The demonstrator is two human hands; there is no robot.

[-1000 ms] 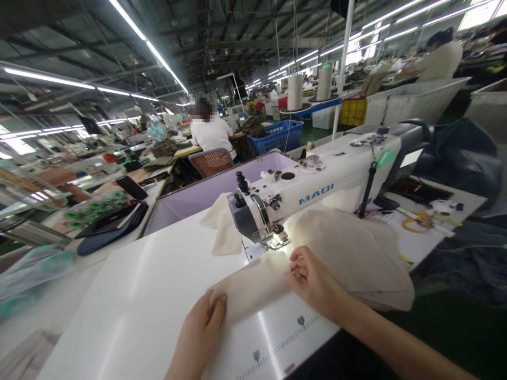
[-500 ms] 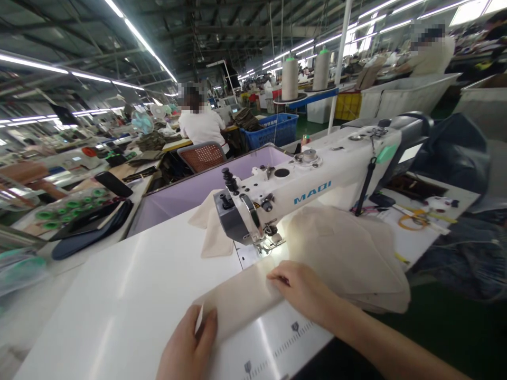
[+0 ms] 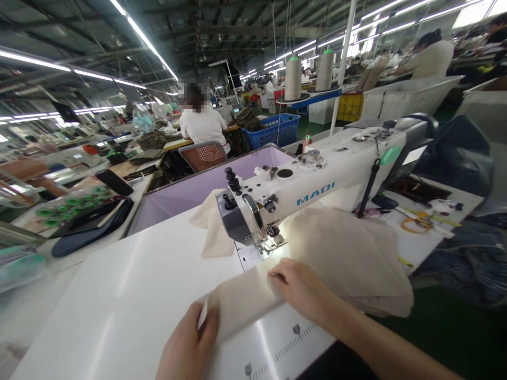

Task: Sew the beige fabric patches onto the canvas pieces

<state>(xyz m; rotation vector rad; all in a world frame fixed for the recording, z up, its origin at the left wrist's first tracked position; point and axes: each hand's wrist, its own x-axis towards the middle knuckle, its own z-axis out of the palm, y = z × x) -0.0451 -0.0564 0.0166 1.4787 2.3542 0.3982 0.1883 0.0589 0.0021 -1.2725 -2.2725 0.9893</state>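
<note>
A beige fabric piece (image 3: 245,295) lies on the white sewing table (image 3: 130,306), its far edge close to the presser foot of the white sewing machine (image 3: 317,179). My left hand (image 3: 194,332) grips the fabric's left end between thumb and fingers, and a pale edge shows in the pinch. At the other end my right hand (image 3: 295,279) is closed on the fabric, just in front of the needle area. Beside it, under the machine arm, lies a pile of beige fabric panels (image 3: 344,253). Another beige panel (image 3: 217,232) rests behind the machine head.
Yellow-handled scissors (image 3: 415,221) and small tools lie at the table's right end. Beyond the table is a purple-lined bin (image 3: 174,206). Two thread cones (image 3: 293,79) stand on a rack. A co-worker (image 3: 204,126) sits ahead near a blue basket (image 3: 273,132).
Both hands keep their hold on the fabric, which has barely moved. The view has shifted slightly, with the machine a little further right.
</note>
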